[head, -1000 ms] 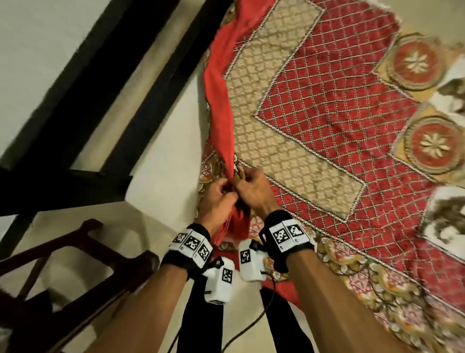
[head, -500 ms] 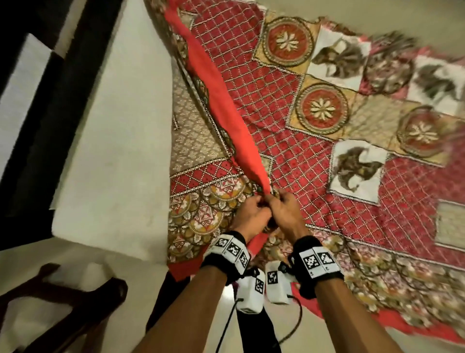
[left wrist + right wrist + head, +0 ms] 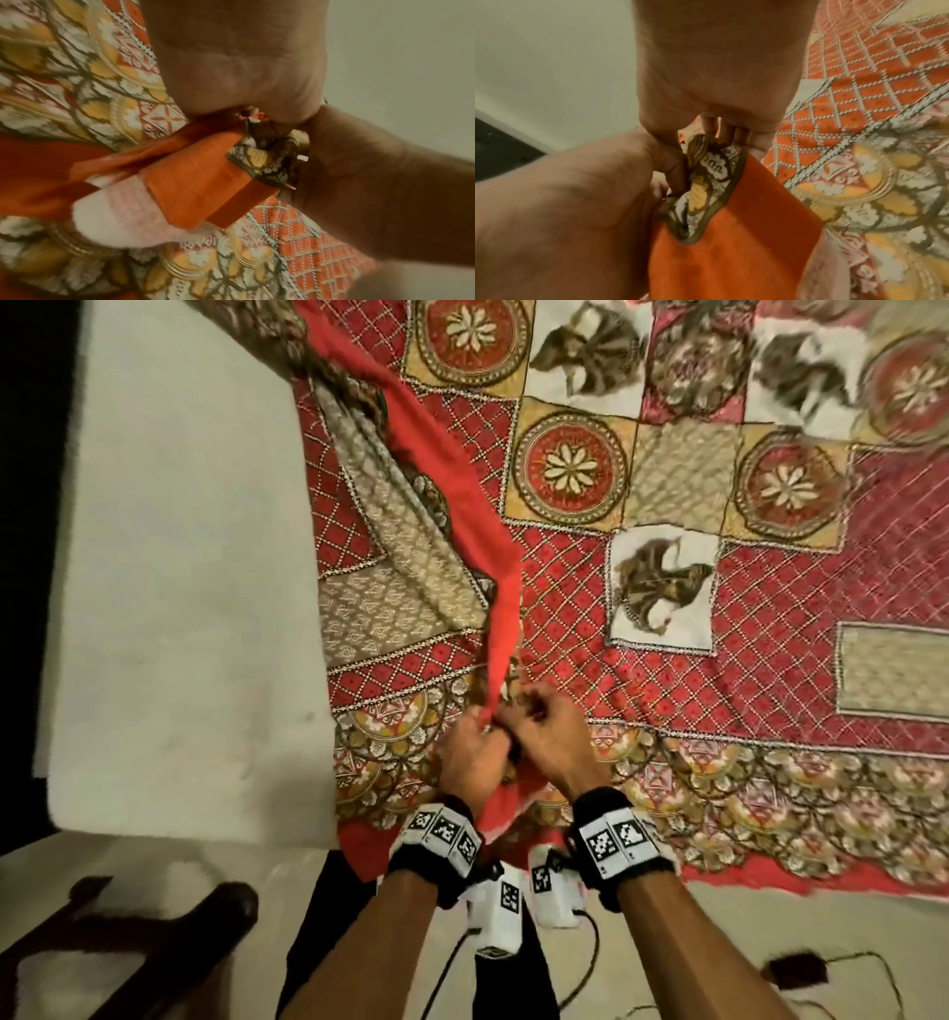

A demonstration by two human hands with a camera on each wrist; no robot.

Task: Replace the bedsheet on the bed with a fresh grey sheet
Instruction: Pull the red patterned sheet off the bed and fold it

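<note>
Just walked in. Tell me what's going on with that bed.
A person is taking the old sheet off the bed. Both hands, left hand and right hand, are bunched together at the near edge, gripping a gathered fold of the red patterned sheet, whose plain red underside shows where it is turned over. On the left the sheet is already pulled back, baring the white mattress. The rest of it lies spread over the bed. No grey sheet is in view.

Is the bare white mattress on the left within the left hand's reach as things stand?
Probably yes: mattress lies uncovered just beside left hand, but that hand now grips the red sheet.
</note>
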